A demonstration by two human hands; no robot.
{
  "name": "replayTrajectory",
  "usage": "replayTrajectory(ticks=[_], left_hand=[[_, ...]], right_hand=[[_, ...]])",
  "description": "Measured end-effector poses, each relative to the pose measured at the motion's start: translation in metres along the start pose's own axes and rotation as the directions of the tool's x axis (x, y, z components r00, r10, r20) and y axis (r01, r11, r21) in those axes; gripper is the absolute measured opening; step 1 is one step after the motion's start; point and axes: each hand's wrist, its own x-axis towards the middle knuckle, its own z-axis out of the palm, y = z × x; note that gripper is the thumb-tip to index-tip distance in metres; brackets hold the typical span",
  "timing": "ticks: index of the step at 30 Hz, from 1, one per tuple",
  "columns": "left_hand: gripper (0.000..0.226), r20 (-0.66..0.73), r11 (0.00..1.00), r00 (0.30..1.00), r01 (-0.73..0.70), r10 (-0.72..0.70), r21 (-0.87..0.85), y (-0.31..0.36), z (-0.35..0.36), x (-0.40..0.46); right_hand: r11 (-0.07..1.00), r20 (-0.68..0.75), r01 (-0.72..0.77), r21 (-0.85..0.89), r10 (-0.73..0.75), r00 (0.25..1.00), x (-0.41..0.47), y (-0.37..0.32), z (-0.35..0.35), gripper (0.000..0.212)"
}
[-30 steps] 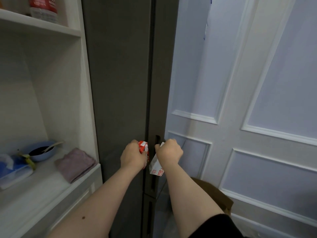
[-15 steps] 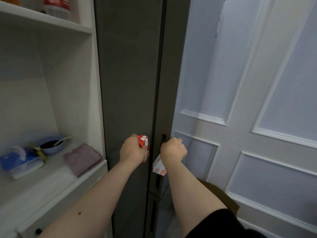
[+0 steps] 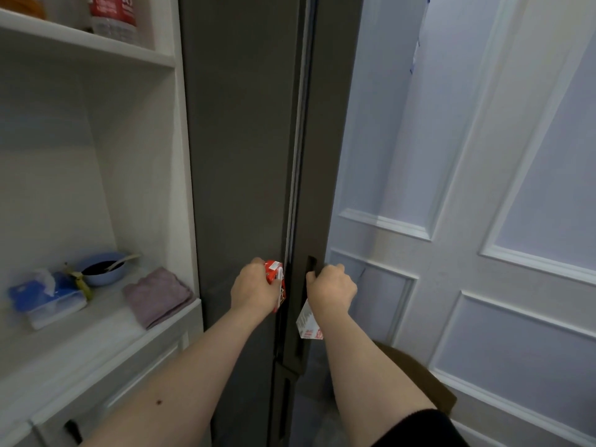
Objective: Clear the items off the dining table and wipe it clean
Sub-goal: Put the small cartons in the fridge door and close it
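My left hand [image 3: 253, 290] grips a small red carton [image 3: 275, 280] against the grey fridge's left door [image 3: 242, 156]. My right hand [image 3: 333, 287] holds a white carton with red print [image 3: 308, 324], which hangs below the fist. The fingers of that hand curl at the dark recessed handle [image 3: 311, 264] of the right fridge door [image 3: 322, 156]. A narrow bright gap shows between the two doors.
White shelving stands to the left with a folded mauve cloth [image 3: 158, 296], a blue bowl with a spoon [image 3: 103, 269], a blue tissue pack [image 3: 45, 300] and a banana peel [image 3: 79, 280]. A red-labelled bottle [image 3: 113, 14] sits on the upper shelf. White panelled wall at right; brown box [image 3: 416, 379] on the floor.
The view has shifted right, so the shelving shows more. The right fridge door has come slightly ajar, with a light gap along its edge. Both hands keep their cartons.
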Motion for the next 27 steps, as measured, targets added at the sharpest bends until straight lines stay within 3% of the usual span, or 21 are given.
replayTrajectory(ticks=[5, 13, 16, 19, 23, 27], left_hand=[[0.027, -0.025, 1.0, 1.0, -0.001, 0.001, 0.02, 0.019, -0.005, 0.005], [0.031, 0.056, 0.999, 0.997, -0.049, 0.05, -0.017, 0.065, 0.025, -0.015], [0.029, 0.069, 0.997, 0.995, -0.075, 0.076, -0.024, 0.084, 0.04, -0.025], [0.031, 0.059, 0.997, 0.996, -0.071, 0.072, -0.024, 0.105, 0.046, -0.031], [0.027, 0.0, 0.995, 0.995, -0.103, 0.103, 0.016, 0.128, 0.043, -0.025], [0.028, -0.023, 0.989, 0.99, -0.139, 0.138, -0.057, 0.148, 0.036, -0.009]], right_hand=[[0.998, 0.019, 0.032, -0.052, -0.031, 0.999, -0.002, 0.047, -0.026, 0.039], [0.989, 0.117, -0.14, -0.038, 0.143, 0.983, -0.011, 0.113, -0.067, 0.029], [0.947, 0.246, -0.055, -0.317, 0.138, 0.959, -0.02, 0.13, -0.086, 0.02], [0.946, 0.323, 0.114, -0.303, -0.011, 0.946, -0.027, 0.126, -0.105, 0.025], [0.967, 0.06, 0.244, -0.07, -0.24, 0.969, -0.021, 0.107, -0.143, 0.034], [0.949, -0.233, 0.312, 0.046, -0.294, 0.927, 0.003, 0.102, -0.164, 0.033]])
